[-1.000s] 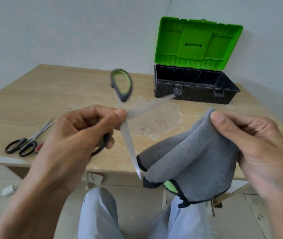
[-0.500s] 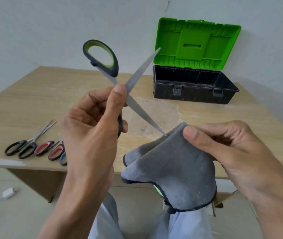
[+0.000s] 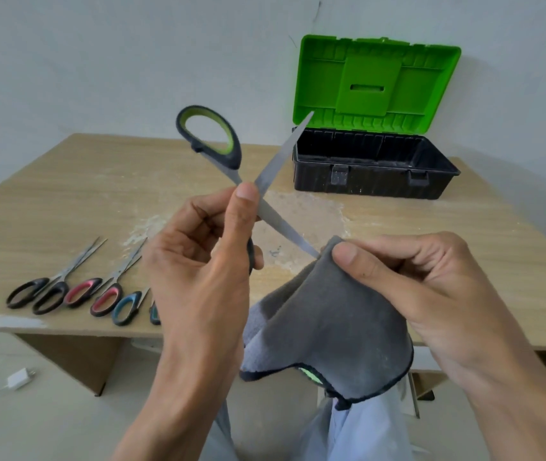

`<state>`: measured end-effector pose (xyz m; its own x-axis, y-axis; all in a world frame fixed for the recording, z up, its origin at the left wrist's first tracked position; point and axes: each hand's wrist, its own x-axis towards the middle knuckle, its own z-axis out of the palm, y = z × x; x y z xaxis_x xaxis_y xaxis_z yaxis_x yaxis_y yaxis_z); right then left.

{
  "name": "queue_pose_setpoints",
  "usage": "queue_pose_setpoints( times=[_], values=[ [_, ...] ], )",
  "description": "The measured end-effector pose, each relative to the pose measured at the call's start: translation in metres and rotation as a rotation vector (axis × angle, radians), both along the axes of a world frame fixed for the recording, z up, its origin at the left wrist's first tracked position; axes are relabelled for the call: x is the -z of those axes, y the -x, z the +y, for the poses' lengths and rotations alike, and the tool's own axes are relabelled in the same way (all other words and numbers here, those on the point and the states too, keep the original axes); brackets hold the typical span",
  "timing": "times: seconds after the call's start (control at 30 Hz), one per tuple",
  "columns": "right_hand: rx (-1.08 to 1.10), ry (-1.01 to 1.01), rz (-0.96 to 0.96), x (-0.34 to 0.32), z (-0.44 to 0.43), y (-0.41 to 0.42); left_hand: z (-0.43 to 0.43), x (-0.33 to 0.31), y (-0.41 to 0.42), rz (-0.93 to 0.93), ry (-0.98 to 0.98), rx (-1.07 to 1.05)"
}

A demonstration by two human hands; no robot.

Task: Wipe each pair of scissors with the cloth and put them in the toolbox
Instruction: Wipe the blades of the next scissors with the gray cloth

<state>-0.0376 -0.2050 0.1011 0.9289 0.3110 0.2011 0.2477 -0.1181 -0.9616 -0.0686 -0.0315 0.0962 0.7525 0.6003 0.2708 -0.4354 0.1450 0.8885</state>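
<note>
Left hand (image 3: 198,277) holds spread scissors (image 3: 273,216), one blade pointing down-right into cloth (image 3: 331,327).

The person's left hand (image 3: 198,281) and right hand (image 3: 431,294) lead back to bare forearms (image 3: 168,410), and pale blue-grey trousers (image 3: 364,437) cover the legs.
</note>
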Motion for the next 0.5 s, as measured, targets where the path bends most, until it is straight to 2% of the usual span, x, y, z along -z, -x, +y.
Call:
queue_pose_setpoints(
  times=[0.13, 0.37, 0.5],
  values=[
    [0.054, -0.021, -0.067, 0.001, -0.004, -0.005, -0.002, 0.002, -0.006, 0.020, 0.054, 0.010],
    [-0.019, 0.050, -0.113, 0.006, -0.003, -0.012, -0.018, 0.003, -0.014, 0.048, 0.002, 0.017],
    [0.034, 0.012, -0.067, 0.011, -0.002, -0.018, -0.023, 0.003, -0.021, 0.084, 0.099, 0.040]
  ],
)
